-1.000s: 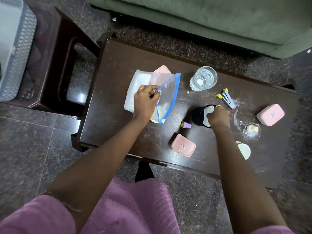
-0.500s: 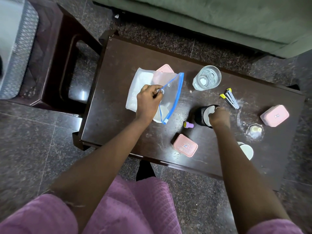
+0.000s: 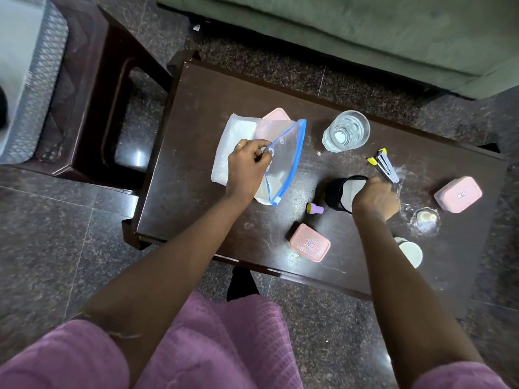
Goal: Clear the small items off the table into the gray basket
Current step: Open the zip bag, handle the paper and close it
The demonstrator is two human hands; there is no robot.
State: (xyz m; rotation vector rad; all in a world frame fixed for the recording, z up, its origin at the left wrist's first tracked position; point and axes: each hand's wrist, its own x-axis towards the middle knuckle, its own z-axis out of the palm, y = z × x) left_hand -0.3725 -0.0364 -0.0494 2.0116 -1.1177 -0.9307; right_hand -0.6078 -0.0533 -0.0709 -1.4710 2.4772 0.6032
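Dark speckled stone floor (image 3: 56, 248), glossy with light glare. A green sofa (image 3: 365, 29) sits behind the dark wooden table (image 3: 196, 169); a matching stool (image 3: 92, 88) stands beside.

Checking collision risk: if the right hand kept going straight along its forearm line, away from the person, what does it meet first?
Probably the stapler: it lies just beyond the right hand, which grips the black cup. Depth is unclear from one view, so the hand might pass above it.
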